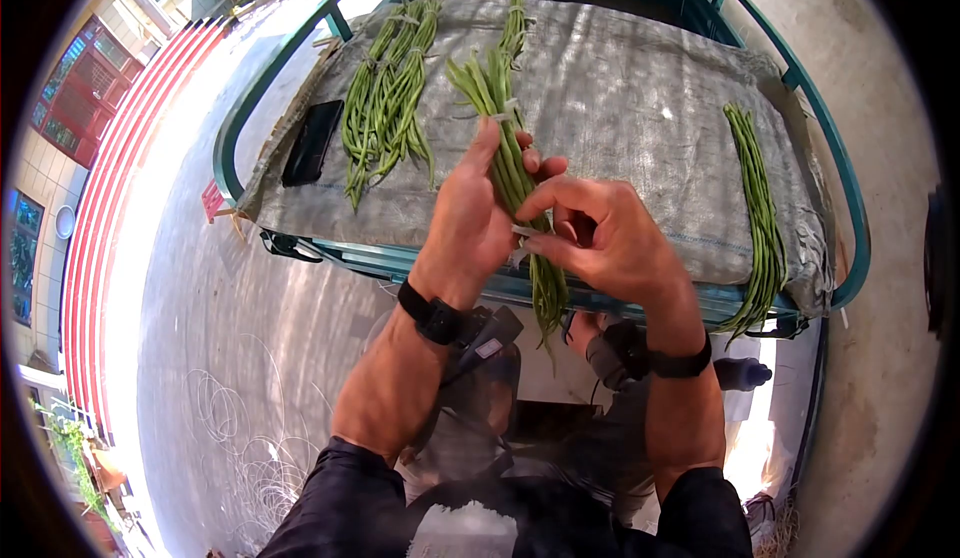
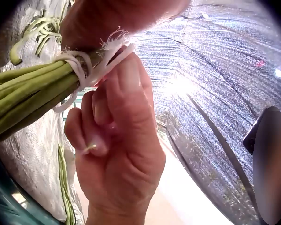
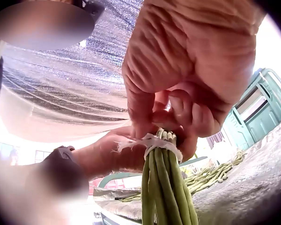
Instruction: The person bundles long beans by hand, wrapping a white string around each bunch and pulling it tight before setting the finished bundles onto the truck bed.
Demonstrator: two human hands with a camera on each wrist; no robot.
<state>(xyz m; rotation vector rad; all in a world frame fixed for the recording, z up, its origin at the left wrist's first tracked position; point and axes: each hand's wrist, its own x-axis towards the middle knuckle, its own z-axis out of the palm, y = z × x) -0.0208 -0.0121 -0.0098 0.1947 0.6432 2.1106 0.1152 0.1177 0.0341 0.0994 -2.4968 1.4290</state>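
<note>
A bundle of long green beans [image 1: 512, 173] slants across the head view, over the near edge of a cloth-covered cart bed. My left hand [image 1: 462, 226] holds it round the middle, thumb along one side and fingertips showing on the other. Lower down, a white cloth strip [image 2: 79, 70] loops round the beans, its frayed end sticking out. Thumb and forefinger of my right hand [image 1: 618, 238] pinch this strip beside the bundle; the right wrist view shows the strip [image 3: 161, 144] tight about the stems. Another pale tie [image 1: 508, 110] circles the beans above my left hand.
Tied bean bundles [image 1: 392, 93] lie at the left on the grey woven cloth [image 1: 620, 88], beside a black phone [image 1: 312, 144]. Another bundle [image 1: 515, 28] lies behind the held one. More beans [image 1: 757, 218] lie at the right edge. A teal rail [image 1: 840, 173] borders the cart.
</note>
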